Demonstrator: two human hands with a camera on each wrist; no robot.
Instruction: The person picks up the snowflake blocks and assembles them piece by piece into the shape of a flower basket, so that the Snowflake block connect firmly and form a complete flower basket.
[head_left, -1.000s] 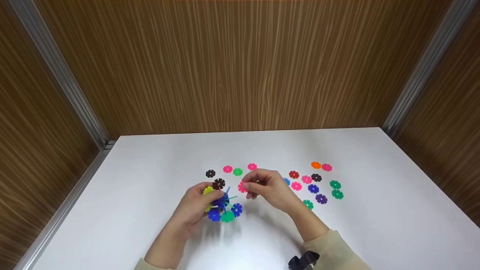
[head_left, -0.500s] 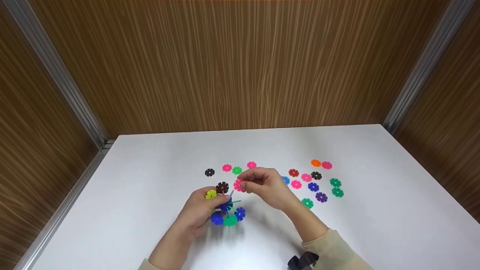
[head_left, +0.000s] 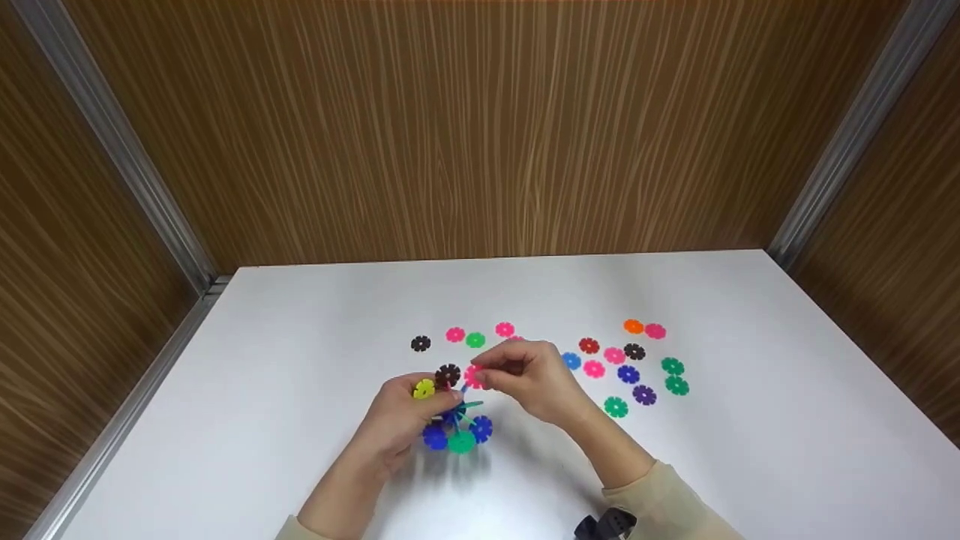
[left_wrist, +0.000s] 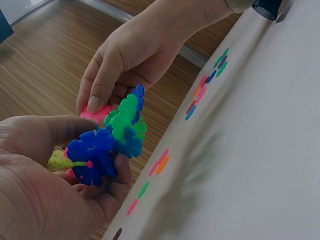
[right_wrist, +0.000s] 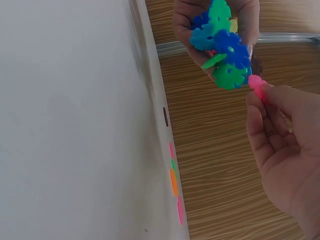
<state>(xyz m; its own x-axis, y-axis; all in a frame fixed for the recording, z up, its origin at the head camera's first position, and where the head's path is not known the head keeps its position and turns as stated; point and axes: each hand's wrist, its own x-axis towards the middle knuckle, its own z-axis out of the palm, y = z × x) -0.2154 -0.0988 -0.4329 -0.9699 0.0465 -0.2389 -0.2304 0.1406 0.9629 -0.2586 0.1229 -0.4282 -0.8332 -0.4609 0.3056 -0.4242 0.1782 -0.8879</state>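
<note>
your right hand (head_left: 529, 379) has carried the pink snowflake disc (head_left: 473, 376) left since a second ago, up against the cluster of joined discs (head_left: 452, 420). it pinches the disc between thumb and fingers. your left hand (head_left: 397, 420) grips the cluster above the white table (head_left: 300, 390). loose discs (head_left: 630, 367) lie to the right.

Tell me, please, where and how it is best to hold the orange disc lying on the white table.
The orange disc lies flat, nearly touching a pink disc on its right. Probably best to pinch its notched rim from above, fingertips at the near and far edges.
</note>
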